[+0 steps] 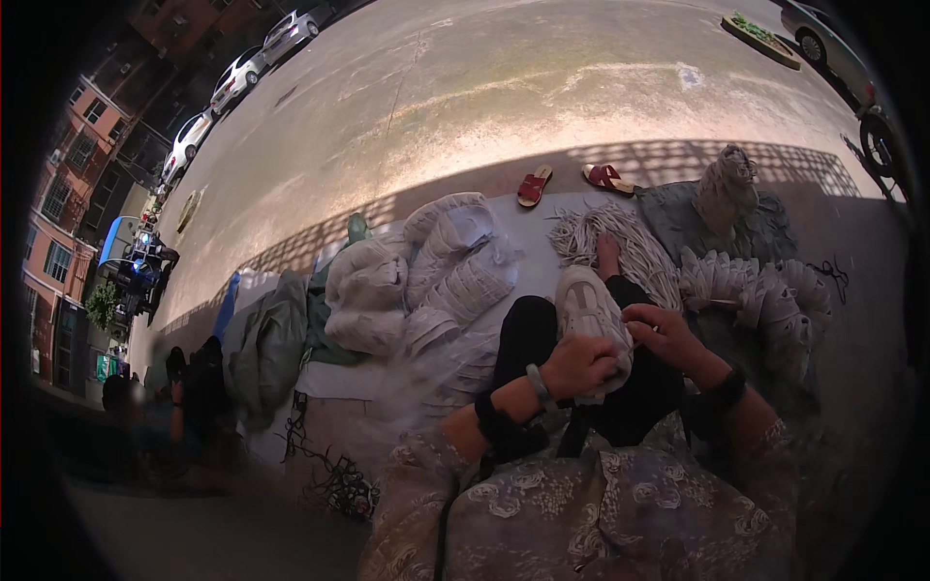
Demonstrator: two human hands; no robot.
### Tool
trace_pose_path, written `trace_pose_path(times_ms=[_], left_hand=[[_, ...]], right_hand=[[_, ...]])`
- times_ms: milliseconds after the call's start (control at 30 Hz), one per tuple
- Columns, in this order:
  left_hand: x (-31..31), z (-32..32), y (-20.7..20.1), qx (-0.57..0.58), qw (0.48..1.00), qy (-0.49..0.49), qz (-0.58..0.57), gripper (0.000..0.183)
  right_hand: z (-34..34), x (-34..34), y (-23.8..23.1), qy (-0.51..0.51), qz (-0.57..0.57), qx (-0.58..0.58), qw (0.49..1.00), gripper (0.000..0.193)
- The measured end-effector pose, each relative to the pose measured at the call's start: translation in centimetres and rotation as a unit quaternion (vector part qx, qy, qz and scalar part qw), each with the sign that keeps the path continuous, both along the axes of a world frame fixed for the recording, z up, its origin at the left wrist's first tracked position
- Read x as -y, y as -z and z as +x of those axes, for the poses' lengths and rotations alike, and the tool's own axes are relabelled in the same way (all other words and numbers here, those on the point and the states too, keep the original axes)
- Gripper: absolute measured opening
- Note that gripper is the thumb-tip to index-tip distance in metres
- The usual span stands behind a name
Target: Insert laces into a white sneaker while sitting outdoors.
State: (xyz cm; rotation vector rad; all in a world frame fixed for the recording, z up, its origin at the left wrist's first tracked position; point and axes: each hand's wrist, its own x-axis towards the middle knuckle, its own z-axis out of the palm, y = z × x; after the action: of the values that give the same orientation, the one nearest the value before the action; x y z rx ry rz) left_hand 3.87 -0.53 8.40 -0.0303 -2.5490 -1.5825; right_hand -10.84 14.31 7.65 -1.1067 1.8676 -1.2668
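Note:
A white shoe lies over my lap with its toe pointing away from me. My left hand is closed at the shoe's near left side, its fingers curled against it. At the shoe's right edge, my right hand has thumb and fingers pinched together; what is between them is too small to make out. Just past the shoe spreads a pile of white shoelaces, with my bare foot at its edge. More white shoes stand in a row to the right, and stacked white shoes fill the left side, some under clear plastic.
Red sandals sit at the far edge of the pale ground sheet. A bundle stands on a dark green sack. Grey-green sacks and tangled dark cords lie left. Another person sits far left.

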Motion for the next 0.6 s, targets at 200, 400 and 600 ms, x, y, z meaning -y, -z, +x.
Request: trace_pose_path(times_ms=[200, 400, 600], left_hand=[[-0.7, -0.1, 0.4, 0.037, 0.999, -0.032, 0.011, 0.011], [-0.6, 0.5, 1.4, 0.068, 0.997, 0.015, -0.02, 0.007], [-1.1, 0.0, 1.9, -0.014, 0.996, -0.026, -0.084, 0.005]], right_hand=[[1.6, -0.3, -1.6, -0.095, -0.014, 0.147, 0.984, 0.025], [0.5, -1.7, 0.9, -0.123, 0.047, 0.117, 0.984, 0.014], [1.3, -0.2, 1.7, -0.112, 0.016, 0.116, 0.987, 0.012]])
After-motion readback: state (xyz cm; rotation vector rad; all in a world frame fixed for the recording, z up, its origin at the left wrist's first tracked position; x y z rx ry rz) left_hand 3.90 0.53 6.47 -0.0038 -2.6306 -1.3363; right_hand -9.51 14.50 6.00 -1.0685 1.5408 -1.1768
